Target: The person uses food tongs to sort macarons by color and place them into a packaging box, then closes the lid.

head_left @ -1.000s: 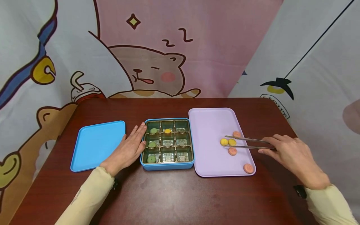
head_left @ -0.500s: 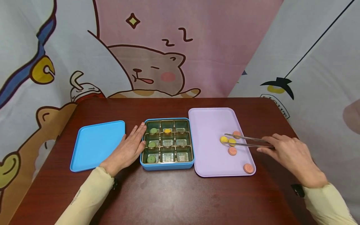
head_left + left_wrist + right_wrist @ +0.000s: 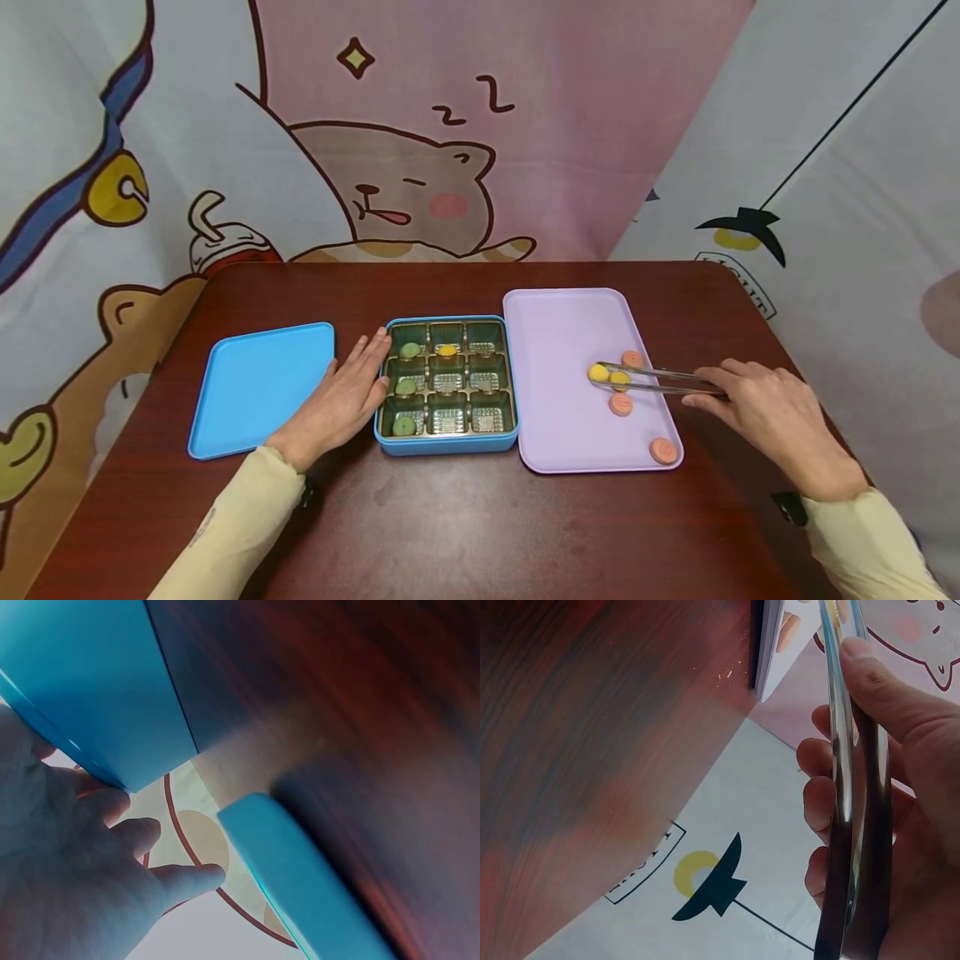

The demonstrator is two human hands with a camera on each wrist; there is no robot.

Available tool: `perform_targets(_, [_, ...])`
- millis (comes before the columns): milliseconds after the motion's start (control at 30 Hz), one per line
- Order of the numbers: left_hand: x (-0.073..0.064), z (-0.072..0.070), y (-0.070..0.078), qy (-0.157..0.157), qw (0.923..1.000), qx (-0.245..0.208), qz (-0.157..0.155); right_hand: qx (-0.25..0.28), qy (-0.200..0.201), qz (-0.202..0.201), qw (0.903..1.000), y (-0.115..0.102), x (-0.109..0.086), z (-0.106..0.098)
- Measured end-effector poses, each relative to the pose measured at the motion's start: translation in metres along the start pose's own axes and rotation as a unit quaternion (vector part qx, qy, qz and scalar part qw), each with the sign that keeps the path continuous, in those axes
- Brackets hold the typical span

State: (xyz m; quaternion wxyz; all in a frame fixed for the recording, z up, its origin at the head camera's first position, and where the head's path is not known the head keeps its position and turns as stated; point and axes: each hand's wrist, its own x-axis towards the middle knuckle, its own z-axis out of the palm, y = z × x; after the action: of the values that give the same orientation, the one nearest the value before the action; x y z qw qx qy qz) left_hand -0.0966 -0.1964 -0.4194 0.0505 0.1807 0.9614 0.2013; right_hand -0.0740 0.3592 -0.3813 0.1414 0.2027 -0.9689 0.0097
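Observation:
My right hand (image 3: 776, 421) grips a pair of metal tongs (image 3: 870, 840), thumb on one arm and fingers behind the other. Over the lilac tray (image 3: 555, 325), the tong tips lie on either side of a yellow round piece (image 3: 598, 372). A second yellow piece (image 3: 619, 381) sits just right of it, partly covered by the lower tong arm. My left hand (image 3: 337, 404) rests straight-fingered along the left side of a blue box (image 3: 450, 446). Inside, a gold divided insert holds several green pieces (image 3: 404, 426) in its left column and one yellow piece (image 3: 447, 350) at top middle.
Peach-coloured round pieces lie on the lilac tray: one (image 3: 632, 359) above the tongs, one (image 3: 620, 404) below, one (image 3: 663, 451) in the near right corner. A blue lid (image 3: 258, 387) lies left of the box. A cartoon-print cloth (image 3: 570, 125) hangs behind the table.
The tong arms have drawn closer together around the left yellow piece, which has shifted slightly toward the far side. My right hand has moved a little left. The left hand stays put.

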Motion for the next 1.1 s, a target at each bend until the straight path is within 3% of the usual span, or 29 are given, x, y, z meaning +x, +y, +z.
perform_targets(367, [0.000,0.000,0.002,-0.003,1.0000,-0.002,0.001,-0.003,-0.003,0.008,1.0000,-0.003,-0.002,0.001])
perform_targets(1100, [0.000,0.000,-0.001,-0.003,1.0000,-0.007,0.004,0.012,0.030,0.012,0.9994,-0.020,0.002,0.002])
